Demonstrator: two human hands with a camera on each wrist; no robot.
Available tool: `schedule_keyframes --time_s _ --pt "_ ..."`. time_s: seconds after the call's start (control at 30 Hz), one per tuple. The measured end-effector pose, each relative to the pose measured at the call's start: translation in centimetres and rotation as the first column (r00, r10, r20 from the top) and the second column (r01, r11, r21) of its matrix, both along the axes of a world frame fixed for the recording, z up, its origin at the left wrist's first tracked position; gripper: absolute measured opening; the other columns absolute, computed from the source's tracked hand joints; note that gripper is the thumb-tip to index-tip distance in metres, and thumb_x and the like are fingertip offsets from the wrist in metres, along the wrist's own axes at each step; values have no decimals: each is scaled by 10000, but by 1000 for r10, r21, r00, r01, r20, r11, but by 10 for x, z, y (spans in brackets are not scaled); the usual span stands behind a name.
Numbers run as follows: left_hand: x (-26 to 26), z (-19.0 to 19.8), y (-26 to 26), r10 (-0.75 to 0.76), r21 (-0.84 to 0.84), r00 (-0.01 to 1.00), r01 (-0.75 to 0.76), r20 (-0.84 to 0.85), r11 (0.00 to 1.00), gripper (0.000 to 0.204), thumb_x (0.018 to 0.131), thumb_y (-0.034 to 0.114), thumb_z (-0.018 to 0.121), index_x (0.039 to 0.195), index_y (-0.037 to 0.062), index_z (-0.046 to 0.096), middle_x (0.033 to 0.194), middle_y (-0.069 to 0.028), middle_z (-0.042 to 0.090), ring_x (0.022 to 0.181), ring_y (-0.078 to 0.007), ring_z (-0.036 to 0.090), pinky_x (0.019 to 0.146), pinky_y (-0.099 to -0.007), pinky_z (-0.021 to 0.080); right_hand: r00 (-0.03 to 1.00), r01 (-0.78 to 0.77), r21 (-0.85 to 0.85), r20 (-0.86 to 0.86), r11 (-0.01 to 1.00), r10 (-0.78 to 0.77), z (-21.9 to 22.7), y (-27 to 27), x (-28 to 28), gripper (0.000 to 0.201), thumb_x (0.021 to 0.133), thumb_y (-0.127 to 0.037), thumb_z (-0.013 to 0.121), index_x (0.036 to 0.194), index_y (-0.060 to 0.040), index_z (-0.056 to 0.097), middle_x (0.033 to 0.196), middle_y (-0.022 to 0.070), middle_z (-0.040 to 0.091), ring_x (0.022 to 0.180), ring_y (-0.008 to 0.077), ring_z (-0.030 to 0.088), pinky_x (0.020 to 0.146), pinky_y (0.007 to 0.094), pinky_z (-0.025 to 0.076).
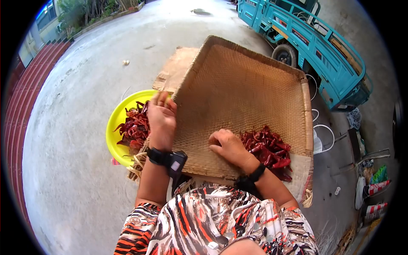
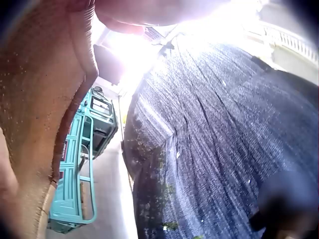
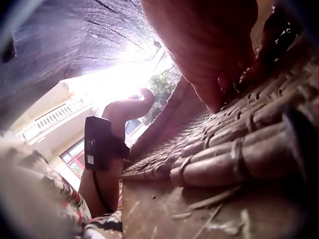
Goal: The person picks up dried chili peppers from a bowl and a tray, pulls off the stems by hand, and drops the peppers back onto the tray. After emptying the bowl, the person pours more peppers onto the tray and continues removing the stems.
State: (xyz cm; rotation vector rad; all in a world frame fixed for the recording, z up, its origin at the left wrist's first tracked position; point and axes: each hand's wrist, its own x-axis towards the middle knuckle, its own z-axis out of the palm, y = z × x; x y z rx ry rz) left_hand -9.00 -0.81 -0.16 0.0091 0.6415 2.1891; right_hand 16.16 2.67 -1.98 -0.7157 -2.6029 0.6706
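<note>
A large woven tray (image 1: 238,89) lies in front of the person, with a pile of dried red chilies (image 1: 267,148) in its lower right part. The right hand (image 1: 231,146) is just left of that pile, low over the weave, its fingers bent downward; the right wrist view has this hand (image 3: 214,50) close against the tray (image 3: 199,134). Beside the tray's left rim, the left hand (image 1: 162,121) is raised at the edge of a yellow basin (image 1: 111,136) holding more red chilies (image 1: 135,127). Its fingers are loosely bent and blurred, with nothing visible in them.
Flat cardboard (image 1: 178,66) lies behind the tray's left side. A teal cargo vehicle (image 1: 314,51) stands at the back right. Red steps (image 1: 29,102) run along the far left. Striped objects (image 1: 377,187) and a metal frame (image 1: 352,146) are at the right.
</note>
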Motion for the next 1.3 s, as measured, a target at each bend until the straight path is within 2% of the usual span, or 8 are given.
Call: schedule_keyframes --time_s 0.13,0.3,0.43,0.7,0.9,1.0,1.1,1.3 --pt "39 18 0 -364 -51 877 367 -314 929 139 914 130 588 1013 36 561 794 -24 614 633 -123 596 545 -228 483 995 -67 -32 -83 997 64 -9 7 2 129 765 -85 683 879 -44 637 869 127 634 872 296 610 789 380 495" --pt "71 17 -3 -556 -424 210 453 -804 784 298 898 202 659 1118 19 572 870 -29 613 783 -74 574 698 -230 478 928 106 -383 -295 918 -230 6 1 3 112 825 -51 659 926 -47 610 869 70 650 818 183 619 754 311 504" --pt "79 16 -8 -650 -592 -26 441 -759 674 306 911 246 653 1088 7 583 876 -22 618 810 -80 566 712 -223 475 823 -4 -616 -450 788 -348 13 5 6 101 885 -30 633 965 -53 576 839 0 619 804 66 572 718 244 484" --pt "79 12 -2 -754 -441 279 671 -594 596 209 921 214 648 987 26 586 881 -45 649 769 -105 635 700 -247 541 749 -99 -618 -562 780 -350 24 1 7 144 893 0 622 1013 -44 556 935 3 611 847 57 573 761 215 481" --pt "79 16 -1 -575 -380 495 444 -652 812 100 908 111 634 910 33 571 827 -65 661 694 -102 626 623 -234 535 821 103 -417 -477 903 -314 35 -1 12 196 862 -48 627 1053 -40 585 957 56 636 878 158 624 791 288 505" --pt "74 23 -3 -373 -313 590 205 -716 927 103 887 102 642 890 41 560 815 -63 654 660 -85 592 606 -219 508 983 103 -365 -102 925 -149 32 5 32 229 832 -130 653 1045 -55 617 994 104 642 917 246 631 832 338 503" --pt "58 23 -4 -180 -190 61 -371 -982 909 114 875 96 643 884 9 569 797 -68 632 700 -164 604 628 -279 490 993 53 -144 112 988 -37 35 0 44 218 813 -180 661 1003 -74 647 1011 124 637 968 293 601 870 374 484" --pt "41 29 -9 -376 -87 -212 -764 -902 640 85 837 53 632 890 42 566 922 -155 578 748 -333 588 669 -405 498 959 70 126 265 989 -102 31 -7 53 282 770 -308 711 954 -102 654 933 91 632 960 292 560 869 403 435"
